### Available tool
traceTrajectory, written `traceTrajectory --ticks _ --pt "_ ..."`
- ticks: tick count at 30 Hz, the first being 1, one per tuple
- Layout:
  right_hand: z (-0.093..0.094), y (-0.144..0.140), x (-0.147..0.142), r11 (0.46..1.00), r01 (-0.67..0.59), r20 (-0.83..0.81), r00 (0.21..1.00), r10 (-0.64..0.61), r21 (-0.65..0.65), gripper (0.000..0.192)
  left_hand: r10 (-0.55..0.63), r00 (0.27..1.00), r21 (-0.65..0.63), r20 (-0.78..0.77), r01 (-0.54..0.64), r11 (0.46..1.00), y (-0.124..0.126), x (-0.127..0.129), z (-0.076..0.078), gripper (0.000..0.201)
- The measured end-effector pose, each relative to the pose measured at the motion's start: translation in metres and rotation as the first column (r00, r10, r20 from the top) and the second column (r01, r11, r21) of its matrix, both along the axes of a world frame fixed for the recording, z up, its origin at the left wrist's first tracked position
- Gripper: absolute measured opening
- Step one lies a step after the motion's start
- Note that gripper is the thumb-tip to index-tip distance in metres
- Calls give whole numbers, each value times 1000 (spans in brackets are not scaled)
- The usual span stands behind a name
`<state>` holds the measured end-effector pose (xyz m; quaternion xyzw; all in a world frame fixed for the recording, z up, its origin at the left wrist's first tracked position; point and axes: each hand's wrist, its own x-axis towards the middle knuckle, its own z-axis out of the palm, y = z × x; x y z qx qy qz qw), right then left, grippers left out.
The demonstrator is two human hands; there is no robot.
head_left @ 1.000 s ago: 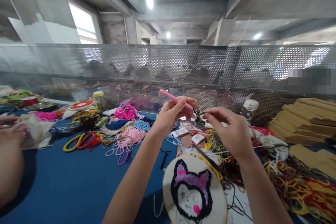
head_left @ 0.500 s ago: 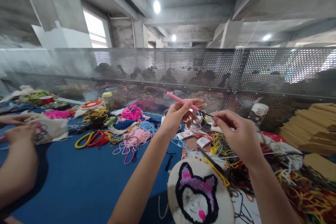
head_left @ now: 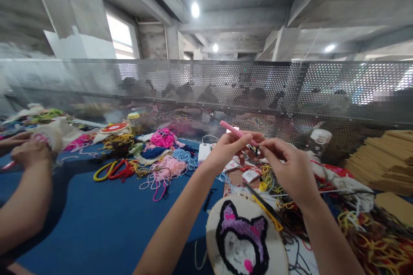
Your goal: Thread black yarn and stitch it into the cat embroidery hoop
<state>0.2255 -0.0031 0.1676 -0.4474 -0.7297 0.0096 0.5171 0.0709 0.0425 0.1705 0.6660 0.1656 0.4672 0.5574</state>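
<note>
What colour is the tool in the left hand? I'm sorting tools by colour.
Pink. The punch needle in the left hand shows clearly in the head view.

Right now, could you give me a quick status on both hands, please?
Left hand grips pink punch needle. Right hand pinches at its tip. Embroidery hoop lies below.

No readable text anywhere. The small white tags (head_left: 251,175) with red print on the desk (head_left: 97,223) are too blurred to make out. Same for the round red-and-white lid (head_left: 113,128).
</note>
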Motion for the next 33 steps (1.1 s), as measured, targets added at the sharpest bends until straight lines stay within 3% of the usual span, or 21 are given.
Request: traceTrajectory --ticks 14,20,25,29,33 --pt "4 -2 1 998 -15 -91 996 9 -68 11 12 999 -13 34 -12 1000 1 -6 4 35" --pt "7 -2 10 987 -3 -83 997 -11 -162 14 88 989 -6 120 -88 996 3 -17 9 33" --pt "8 -2 13 990 52 -69 996 -61 -129 10 146 975 -3 168 -147 989 6 -24 11 33" --pt "11 -5 11 991 61 18 998 -59 -116 10 129 980 0 152 -131 991 4 -23 12 33" --pt "12 -6 9 992 58 5 998 -58 -112 10 103 987 0 121 -104 995 3 -20 11 34"
